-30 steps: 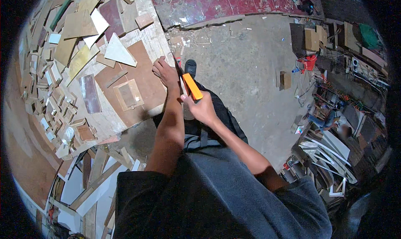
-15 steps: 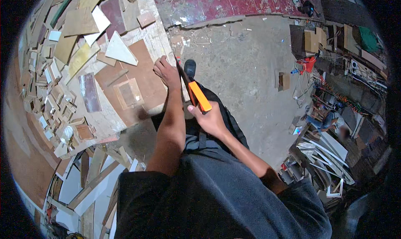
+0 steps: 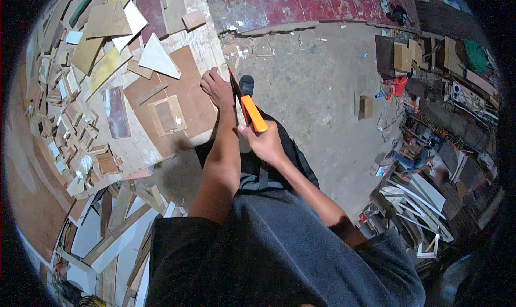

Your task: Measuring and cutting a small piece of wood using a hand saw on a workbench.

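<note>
A cluttered workshop with a worn concrete floor (image 3: pixel 322 76); a wooden workbench (image 3: pixel 208 44) strewn with offcuts (image 3: pixel 159 58) fills nine to eleven o'clock. At twelve o'clock, just above centre, is a handsaw (image 3: pixel 254 113) with an orange handle, its dark blade (image 3: pixel 234 83) pointing away along the bench edge. The right hand (image 3: pixel 266 143), at the centre, wraps the handle, thumb on its left side, the other fingers mostly hidden. The left hand (image 3: pixel 217 88), at eleven o'clock, rests by the bench edge, fingers bent and close together; whether they pinch anything cannot be told. If the blade jumps or the left hand slides, the blade could cut that hand, just beside it. The saw's teeth and whatever they may touch are hard to make out. A co-worker (image 3: pixel 411 162) at three o'clock is small and partly blurred.
</note>
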A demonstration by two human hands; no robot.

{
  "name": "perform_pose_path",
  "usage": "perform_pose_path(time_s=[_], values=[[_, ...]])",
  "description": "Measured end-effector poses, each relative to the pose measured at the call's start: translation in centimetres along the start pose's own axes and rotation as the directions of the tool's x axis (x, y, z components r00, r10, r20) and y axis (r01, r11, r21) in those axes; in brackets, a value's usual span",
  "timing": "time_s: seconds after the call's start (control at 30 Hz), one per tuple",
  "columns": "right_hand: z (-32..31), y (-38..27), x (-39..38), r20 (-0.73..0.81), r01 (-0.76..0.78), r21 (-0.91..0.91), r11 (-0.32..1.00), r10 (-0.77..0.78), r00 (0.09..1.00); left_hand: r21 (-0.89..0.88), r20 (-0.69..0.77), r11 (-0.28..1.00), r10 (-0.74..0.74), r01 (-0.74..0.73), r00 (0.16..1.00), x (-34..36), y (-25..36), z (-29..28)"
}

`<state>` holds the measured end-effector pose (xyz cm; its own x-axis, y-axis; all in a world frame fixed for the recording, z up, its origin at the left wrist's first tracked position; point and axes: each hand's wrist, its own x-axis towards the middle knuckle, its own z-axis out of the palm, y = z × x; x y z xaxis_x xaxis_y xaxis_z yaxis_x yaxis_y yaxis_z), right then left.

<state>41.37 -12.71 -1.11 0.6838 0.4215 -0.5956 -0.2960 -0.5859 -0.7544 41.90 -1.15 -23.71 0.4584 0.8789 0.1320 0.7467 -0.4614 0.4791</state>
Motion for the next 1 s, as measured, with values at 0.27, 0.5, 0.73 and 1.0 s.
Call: perform_pose_path(time_s=[0.27,0.5,0.73,1.0], values=[[-0.4,0.0,0.7,-0.023,-0.029,0.011,1.000,0.030,0.999,0.011,0.020,1.000,0.001,-0.001,1.000,-0.1,0.1,-0.1],[-1.9,-0.3,-2.1,0.059,-0.044,0.039,0.998,0.041,0.997,-0.021,0.046,0.999,-0.039,0.040,0.998,0.0,0.1,-0.4],[-0.4,2.9,-0.3,-0.055,-0.003,0.057,0.998,0.006,0.998,-0.036,0.031,0.999,-0.037,0.038,0.999,-0.1,-0.1,-0.8],[0.7,3.4,-1.1,-0.100,0.025,0.076,0.997,-0.018,0.995,-0.062,0.049,0.998,-0.013,0.016,0.999,0.1,0.1,-1.0]])
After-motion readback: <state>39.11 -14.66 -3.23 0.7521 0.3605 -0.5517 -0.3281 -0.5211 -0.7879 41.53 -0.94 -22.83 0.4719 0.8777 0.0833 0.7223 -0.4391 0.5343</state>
